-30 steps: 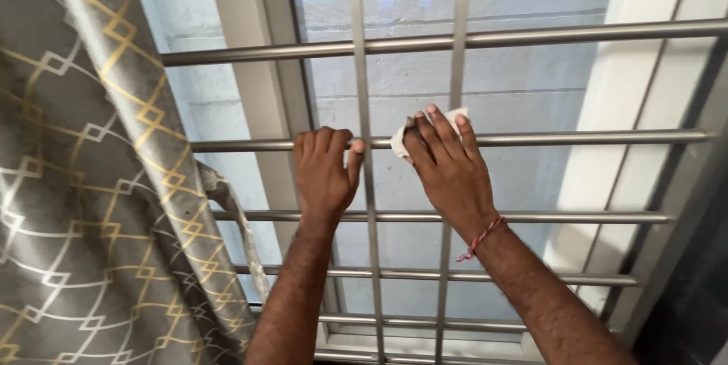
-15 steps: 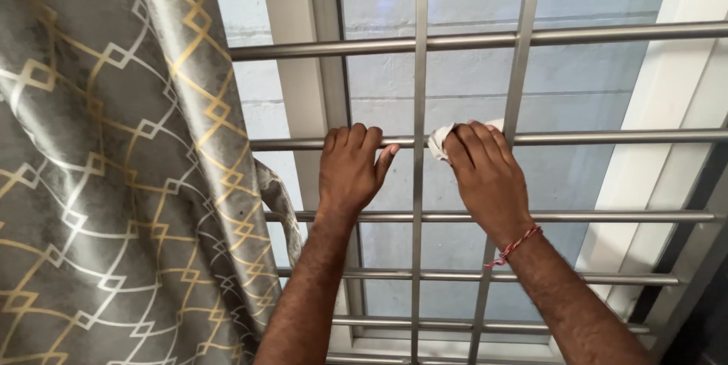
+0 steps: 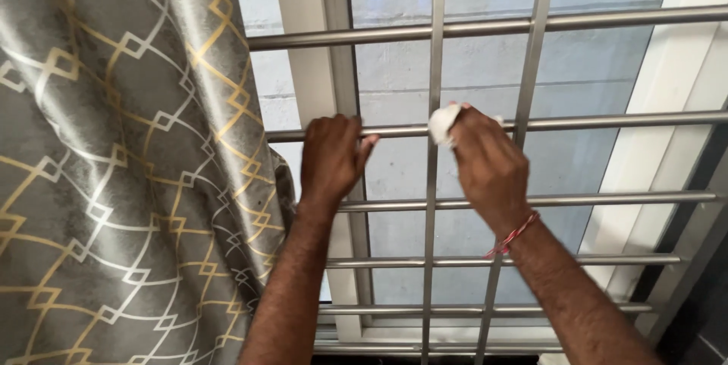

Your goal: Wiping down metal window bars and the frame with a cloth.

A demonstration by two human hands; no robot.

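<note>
A steel window grille [image 3: 607, 121] of horizontal and vertical bars fills the view. My left hand [image 3: 332, 159] grips one horizontal bar of it, fingers curled over the top. To its right my right hand [image 3: 485, 160] is closed around a small white cloth [image 3: 442, 122], pressed against the same bar beside a vertical bar [image 3: 434, 183]. A red thread bracelet [image 3: 516, 234] circles my right wrist. Most of the cloth is hidden inside my fist.
A grey curtain with a gold and white diamond pattern [image 3: 114, 183] hangs at the left, bunched close to my left forearm. Behind the grille are window glass and a white frame post [image 3: 315, 92]. A white wall edge [image 3: 652, 145] runs down the right.
The view has shifted, so both hands sit further right in the frame. My right hand has closed more tightly around the cloth at the vertical bar. My left hand keeps its grip.
</note>
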